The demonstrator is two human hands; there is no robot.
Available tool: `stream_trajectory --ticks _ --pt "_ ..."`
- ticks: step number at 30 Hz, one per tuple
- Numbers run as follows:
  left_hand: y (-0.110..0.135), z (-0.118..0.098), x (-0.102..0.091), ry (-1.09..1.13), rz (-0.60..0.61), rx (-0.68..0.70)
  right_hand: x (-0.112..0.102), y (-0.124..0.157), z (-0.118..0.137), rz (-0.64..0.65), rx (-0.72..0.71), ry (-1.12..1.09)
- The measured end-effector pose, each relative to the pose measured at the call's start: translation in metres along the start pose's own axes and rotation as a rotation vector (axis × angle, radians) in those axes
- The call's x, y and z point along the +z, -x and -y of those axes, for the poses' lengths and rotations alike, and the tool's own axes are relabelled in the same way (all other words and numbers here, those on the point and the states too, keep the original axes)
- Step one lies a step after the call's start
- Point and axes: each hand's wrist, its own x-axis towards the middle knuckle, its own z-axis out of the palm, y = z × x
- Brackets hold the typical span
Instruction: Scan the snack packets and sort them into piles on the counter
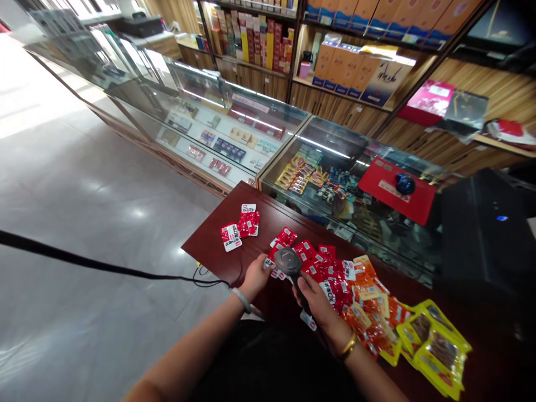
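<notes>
My right hand (315, 297) is wrapped round the handle of a dark barcode scanner (288, 260), its head over the packets. My left hand (256, 277) is closed at the edge of a small red-and-white snack packet (268, 263), partly hidden beneath the scanner head. Around both hands lies a pile of red snack packets (327, 263) on the dark red-brown table (209, 243). Orange packets (372, 307) and larger yellow packets (438, 346) are to the right. Several red-and-white packets (247, 223) lie apart at the left.
Behind the table stands a glass display counter (234, 131) with small boxed goods. A red mat (391, 195) with a mouse (405, 183) rests on the glass. A black machine (481, 229) is at the right. Shelves with orange boxes (343, 67) line the back.
</notes>
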Motion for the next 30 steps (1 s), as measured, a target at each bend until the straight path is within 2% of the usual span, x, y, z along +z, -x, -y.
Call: stream_trajectory --ticks 2,4,6,10,12,16,20,23,27,30 --pt "-0.002 -0.006 0.001 -0.041 0.077 0.114 -0.002 0.001 -0.002 -0.009 0.001 0.009" --pt "-0.009 -0.009 -0.004 -0.088 0.098 0.192 -0.002 0.001 -0.003 -0.018 0.002 0.015" --pt "-0.022 -0.006 -0.017 -0.158 -0.008 0.153 -0.001 0.001 -0.004 -0.031 0.011 0.013" --pt "-0.058 0.008 -0.050 -0.400 -0.346 -0.085 0.004 0.001 -0.006 -0.043 0.023 0.025" --pt "-0.077 0.015 -0.063 -0.485 -0.412 -0.152 0.005 0.001 -0.006 -0.038 0.018 0.036" --pt "-0.101 0.025 -0.078 -0.594 -0.339 -0.217 0.006 0.000 -0.003 -0.012 -0.018 0.045" --pt "-0.099 0.025 -0.080 -0.702 -0.279 -0.179 0.004 0.000 -0.001 -0.014 -0.036 0.036" --pt "-0.086 0.017 -0.072 -0.685 -0.209 -0.135 0.003 0.001 -0.001 -0.039 -0.021 0.017" --pt "-0.066 0.000 -0.049 -0.492 -0.024 -0.102 0.001 0.002 -0.001 -0.063 -0.018 -0.012" --pt "-0.055 -0.013 -0.033 -0.369 0.050 -0.058 -0.003 0.002 -0.001 -0.082 -0.025 -0.012"
